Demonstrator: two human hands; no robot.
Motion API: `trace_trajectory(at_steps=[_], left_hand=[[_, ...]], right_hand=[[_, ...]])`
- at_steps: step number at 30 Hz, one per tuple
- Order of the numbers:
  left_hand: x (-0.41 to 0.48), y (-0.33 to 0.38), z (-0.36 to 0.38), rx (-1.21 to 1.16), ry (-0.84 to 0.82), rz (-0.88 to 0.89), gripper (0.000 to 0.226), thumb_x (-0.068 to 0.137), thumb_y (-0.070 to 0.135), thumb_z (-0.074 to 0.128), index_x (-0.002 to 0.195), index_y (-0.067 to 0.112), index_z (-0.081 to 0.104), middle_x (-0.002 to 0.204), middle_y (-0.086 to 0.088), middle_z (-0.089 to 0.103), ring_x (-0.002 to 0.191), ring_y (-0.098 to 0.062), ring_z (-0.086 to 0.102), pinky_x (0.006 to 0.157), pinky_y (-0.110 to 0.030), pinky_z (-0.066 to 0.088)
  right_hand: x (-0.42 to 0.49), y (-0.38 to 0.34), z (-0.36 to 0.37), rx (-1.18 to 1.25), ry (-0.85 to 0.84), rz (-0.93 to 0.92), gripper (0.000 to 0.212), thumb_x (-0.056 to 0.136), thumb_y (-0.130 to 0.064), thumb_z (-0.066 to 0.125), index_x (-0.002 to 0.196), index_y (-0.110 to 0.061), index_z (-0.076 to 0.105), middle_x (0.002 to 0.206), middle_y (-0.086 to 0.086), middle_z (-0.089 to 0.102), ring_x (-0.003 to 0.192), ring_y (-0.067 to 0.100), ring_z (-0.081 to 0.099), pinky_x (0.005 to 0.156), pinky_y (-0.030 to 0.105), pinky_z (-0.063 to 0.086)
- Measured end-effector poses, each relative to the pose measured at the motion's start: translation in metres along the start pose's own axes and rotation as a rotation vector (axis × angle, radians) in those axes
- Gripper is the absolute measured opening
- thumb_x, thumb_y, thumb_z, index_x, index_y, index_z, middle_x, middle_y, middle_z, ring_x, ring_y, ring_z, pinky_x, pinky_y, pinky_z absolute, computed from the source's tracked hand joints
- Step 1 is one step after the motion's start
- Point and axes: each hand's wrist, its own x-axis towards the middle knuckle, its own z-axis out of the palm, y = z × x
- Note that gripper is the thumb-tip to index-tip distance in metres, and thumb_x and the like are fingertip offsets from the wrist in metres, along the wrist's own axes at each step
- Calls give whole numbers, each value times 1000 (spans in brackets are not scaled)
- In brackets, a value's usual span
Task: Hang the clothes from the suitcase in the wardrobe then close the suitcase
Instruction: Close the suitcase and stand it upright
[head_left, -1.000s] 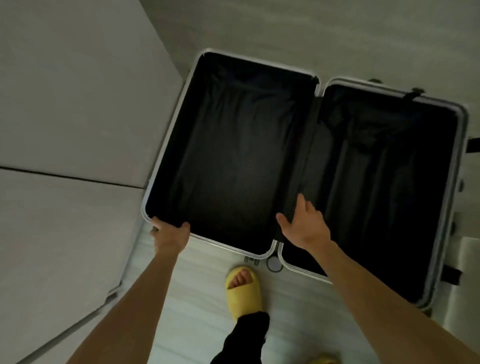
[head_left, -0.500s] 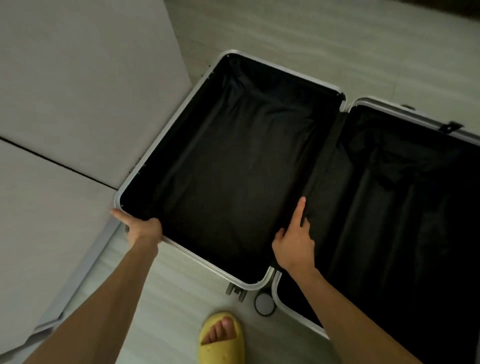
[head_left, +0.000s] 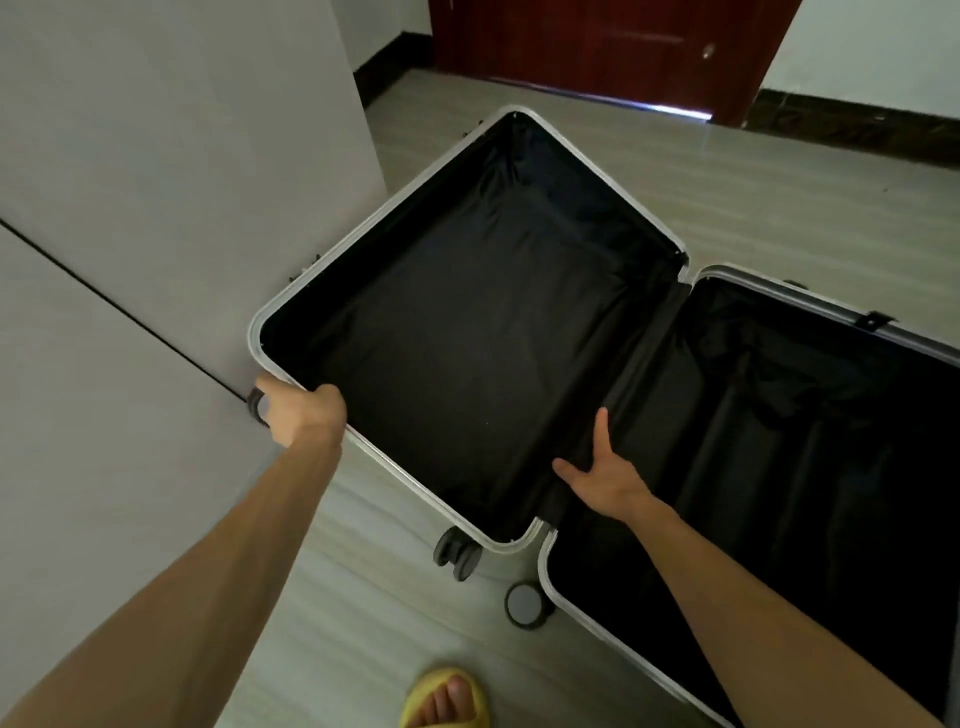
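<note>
Overall: we stood over the suitcase (head_left: 467, 338), which lay opened out on the pale floor (head_left: 779, 197), just beside the white panels (head_left: 156, 156).
Left half: its outer edge appeared lifted off the floor, with a twin wheel (head_left: 456, 553) showing beneath its near corner.
Right half: it lay flat with its black lining showing, and a second wheel (head_left: 527, 605) sat at its near corner.
Left hand (head_left: 304, 415): we gripped the near outer corner of the left half's silver rim, fingers curled round it.
Right hand (head_left: 605, 480): we rested it on the black hinge strip between the halves, fingers straight and spread, clasping nothing.
Foot: our yellow slipper (head_left: 447, 699) stood on the floor near the wheels.
Background: a dark red door (head_left: 597, 47) stood beyond the suitcase.
</note>
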Motion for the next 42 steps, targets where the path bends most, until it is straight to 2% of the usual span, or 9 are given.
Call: trace_trajectory(at_steps=[8,12,16,21,25,28,33,37,42], left_hand=[[-54,103,-15,-168,43,401,73,86,-2,50,149,27,27,129,-4,61,108,-24,57,95,-36,44],[-88,137,-14,-227,-69,590,80,81,-4,47,147,35,25,119,1,61,96,-20,59,82,-33,48],[-121,145,-20,-211,-124,743,79,80,-1,55,147,30,29,143,5,48,118,-22,56,95,-28,39],[-158,123,-43,116,-148,916,71,89,27,63,146,25,20,149,4,32,98,-33,63,76,-38,43],[-179,113,-70,442,-68,1210,63,91,50,55,136,11,38,133,-8,46,97,-31,63,58,-39,50],[-198,117,-96,575,98,1468,50,91,62,41,99,16,57,93,0,59,66,-22,61,40,-22,33],[-249,147,-103,339,101,1647,21,91,43,55,87,25,65,82,8,59,67,-17,57,46,-22,39],[-274,176,-70,598,-292,1394,76,84,64,59,146,32,31,139,0,47,124,-26,47,96,-44,42],[-285,172,-26,636,-674,1130,100,72,75,67,152,37,20,144,1,49,127,-27,51,98,-39,42]], right_hand=[[-32,-65,-95,617,22,-35,79,89,-68,51,150,-20,36,141,6,54,120,26,57,102,45,47],[-69,-120,-142,856,58,-205,79,90,-70,44,150,-19,37,137,8,58,119,26,58,103,45,47],[-104,-158,-167,1001,29,-318,86,86,-73,49,152,-19,34,130,8,61,110,23,64,96,43,52],[-143,-181,-188,1019,25,-423,82,86,-68,55,151,-23,33,134,9,60,104,24,70,92,45,56],[-166,-186,-200,1071,95,-436,53,94,-49,60,132,-13,52,117,6,70,88,22,75,73,39,62],[-179,-177,-205,1179,181,-403,27,98,-19,61,120,-5,58,107,9,72,83,21,73,59,33,59],[-198,-128,-197,1226,165,-424,18,97,-15,61,113,-6,62,102,8,75,91,24,74,79,45,60],[-208,-74,-197,1236,98,-417,22,97,-19,62,115,-6,63,105,11,75,93,26,74,72,42,60],[-202,-26,-197,1260,64,-374,29,97,-21,61,120,-4,62,111,14,73,98,28,72,73,42,60]])
